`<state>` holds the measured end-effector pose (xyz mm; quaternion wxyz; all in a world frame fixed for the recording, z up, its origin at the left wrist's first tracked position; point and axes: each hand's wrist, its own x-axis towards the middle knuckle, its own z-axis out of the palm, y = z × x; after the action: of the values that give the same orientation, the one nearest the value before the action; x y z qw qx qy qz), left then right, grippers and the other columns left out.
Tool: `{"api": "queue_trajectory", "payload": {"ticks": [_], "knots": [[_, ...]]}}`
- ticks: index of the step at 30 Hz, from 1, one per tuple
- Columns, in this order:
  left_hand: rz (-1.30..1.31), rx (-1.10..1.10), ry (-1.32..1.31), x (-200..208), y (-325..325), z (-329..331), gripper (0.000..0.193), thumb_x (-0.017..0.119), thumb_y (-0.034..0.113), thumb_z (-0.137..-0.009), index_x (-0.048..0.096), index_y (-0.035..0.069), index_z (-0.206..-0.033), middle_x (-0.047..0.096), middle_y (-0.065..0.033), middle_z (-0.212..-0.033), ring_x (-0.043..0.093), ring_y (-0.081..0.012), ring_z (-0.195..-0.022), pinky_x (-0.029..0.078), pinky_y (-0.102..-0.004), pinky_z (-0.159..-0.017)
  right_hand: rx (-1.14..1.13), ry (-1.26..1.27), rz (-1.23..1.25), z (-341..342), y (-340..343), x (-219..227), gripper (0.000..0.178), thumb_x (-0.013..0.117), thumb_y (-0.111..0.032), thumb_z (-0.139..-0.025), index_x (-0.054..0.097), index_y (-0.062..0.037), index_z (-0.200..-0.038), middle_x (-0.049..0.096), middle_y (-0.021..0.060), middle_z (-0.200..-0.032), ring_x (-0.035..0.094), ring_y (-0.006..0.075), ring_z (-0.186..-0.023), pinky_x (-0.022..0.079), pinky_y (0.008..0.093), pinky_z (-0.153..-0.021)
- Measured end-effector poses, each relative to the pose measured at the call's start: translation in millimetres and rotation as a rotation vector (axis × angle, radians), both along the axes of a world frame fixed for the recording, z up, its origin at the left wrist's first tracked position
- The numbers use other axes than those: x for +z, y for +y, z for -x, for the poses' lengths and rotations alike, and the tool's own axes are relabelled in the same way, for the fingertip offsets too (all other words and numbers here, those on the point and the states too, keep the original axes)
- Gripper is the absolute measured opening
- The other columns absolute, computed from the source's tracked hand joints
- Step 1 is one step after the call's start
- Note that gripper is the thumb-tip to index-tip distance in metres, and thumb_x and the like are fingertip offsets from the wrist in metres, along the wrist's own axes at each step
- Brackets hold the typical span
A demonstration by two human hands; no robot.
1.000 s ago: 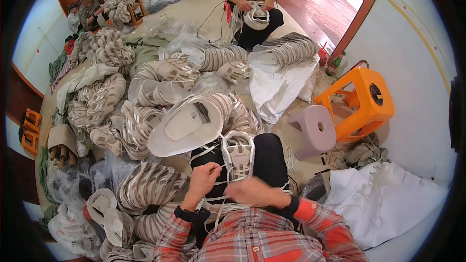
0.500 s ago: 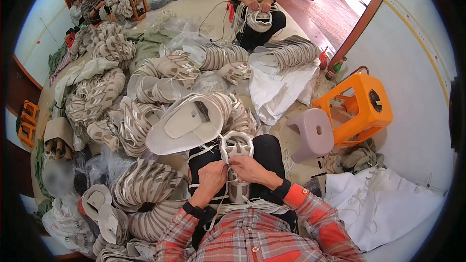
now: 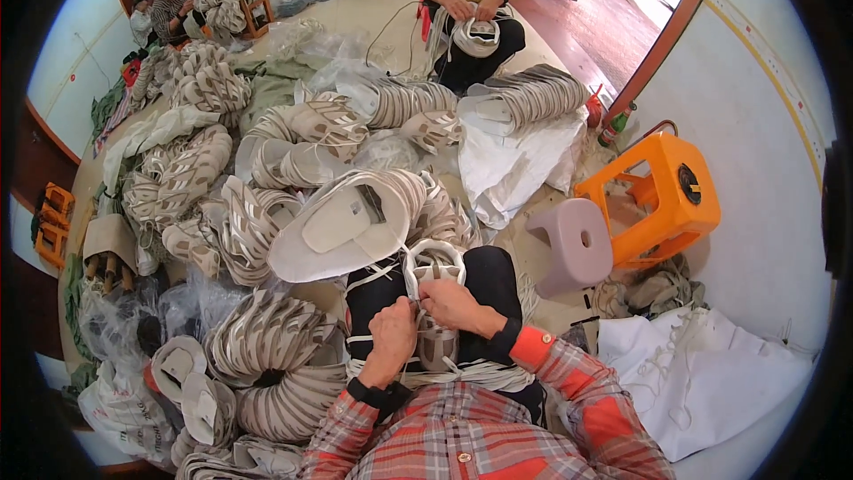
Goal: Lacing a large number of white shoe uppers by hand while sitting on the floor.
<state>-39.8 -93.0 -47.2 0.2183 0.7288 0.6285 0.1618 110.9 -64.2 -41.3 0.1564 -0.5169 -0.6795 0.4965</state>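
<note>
A beige and white shoe upper (image 3: 436, 347) lies lengthwise between my knees, its collar away from me and its toe toward my belly. My left hand (image 3: 392, 336) is closed at its left edge, pinching a thin pale shoelace. Across the middle of the upper lies my right hand (image 3: 455, 307), with its fingertips closed on the upper's left edge close to the left hand. Exactly what the right fingertips grip is hidden. A bundle of pale shoelaces (image 3: 480, 375) rests over my lap. Beyond my knees leans a large stack of nested uppers (image 3: 342, 222).
Curved stacks of uppers (image 3: 267, 338) crowd my left side. On the right stand a mauve stool (image 3: 573, 249) and an orange stool (image 3: 689, 204), with white sheeting (image 3: 693, 382) nearer me. A co-worker (image 3: 471, 0) sits opposite, handling another upper. More people sit far left.
My left hand has drawn slightly down and away from the upper's edge. My right hand has shifted a little up, still on the upper.
</note>
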Motion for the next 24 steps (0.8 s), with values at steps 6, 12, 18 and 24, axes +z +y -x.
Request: {"api": "queue_trajectory", "payload": {"ticks": [6, 12, 18, 24], "knots": [[0.329, -0.259, -0.606, 40.3, -2.9, 59.8, 0.006, 0.061, 0.009, -0.080, 0.066, 0.005, -0.080, 0.059, -0.0172, -0.101, 0.060, -0.0238, -0.081, 0.048, -0.0341, -0.071, -0.468, -0.410, -0.684, -60.4, -3.2, 42.6, 0.010, 0.055, -0.011, -0.082, 0.050, -0.0027, -0.079, 0.061, 0.0137, -0.070, 0.062, 0.0271, -0.060, 0.047, 0.0384, -0.050], [0.210, -0.195, -1.551, 67.2, 5.2, 68.1, 0.013, 0.063, 0.006, -0.078, 0.070, 0.008, -0.090, 0.053, -0.0091, -0.108, 0.045, -0.0206, -0.105, 0.038, -0.0329, -0.088, -0.575, 1.162, 0.356, -34.2, 0.2, 41.8, 0.010, 0.047, -0.013, -0.092, 0.046, -0.0032, -0.089, 0.058, 0.0154, -0.100, 0.062, 0.0255, -0.082, 0.052, 0.0399, -0.065], [0.211, -0.169, -0.630, 71.4, 19.0, 103.2, 0.020, 0.062, 0.006, -0.080, 0.066, 0.006, -0.100, 0.050, 0.0034, -0.068, 0.045, -0.0062, -0.069, 0.036, -0.0213, -0.065, -0.898, 1.310, 0.195, -123.1, -12.5, 5.4, 0.003, 0.053, -0.001, -0.081, 0.053, -0.0032, -0.078, 0.055, 0.0103, -0.076, 0.055, 0.0227, -0.072, 0.049, 0.0378, -0.075], [0.104, -0.330, -0.693, 12.4, 30.0, 51.1, 0.039, 0.062, 0.002, -0.077, 0.054, 0.004, -0.116, 0.057, -0.0018, -0.082, 0.048, -0.0086, -0.064, 0.040, -0.0219, -0.056, -1.294, 0.752, -0.640, -318.0, -64.7, 55.8, 0.007, 0.050, 0.001, -0.081, 0.051, -0.0004, -0.074, 0.050, 0.0034, -0.073, 0.050, 0.0119, -0.069, 0.046, 0.0236, -0.067]]}}
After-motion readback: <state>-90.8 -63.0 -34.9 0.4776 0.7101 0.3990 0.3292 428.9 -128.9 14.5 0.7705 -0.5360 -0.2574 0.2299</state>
